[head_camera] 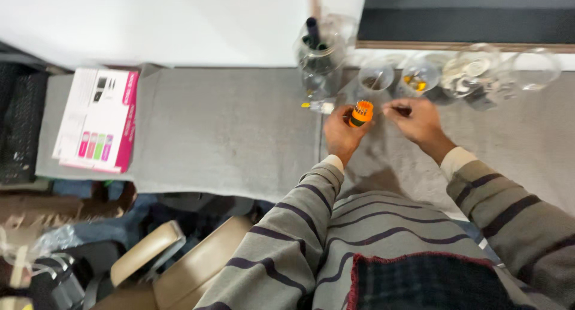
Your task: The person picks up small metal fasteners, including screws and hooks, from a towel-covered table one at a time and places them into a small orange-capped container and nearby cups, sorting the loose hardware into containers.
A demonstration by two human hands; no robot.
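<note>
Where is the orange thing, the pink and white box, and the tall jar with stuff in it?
orange holder [362,112], head view, on its orange top.
pink and white box [99,119], head view, middle of its lid.
tall clear jar [320,61], head view, on its glass side.

Both my arms are stretched out ahead of me, sleeves striped grey with the pale cuffs showing at the wrists. My left hand [342,132] is curled shut, fingers wrapped round with the back of it facing up at me. My right hand [420,121] sits just beside it, fingers pinched together and pointing in toward the left one, wrist bent a little.
</note>
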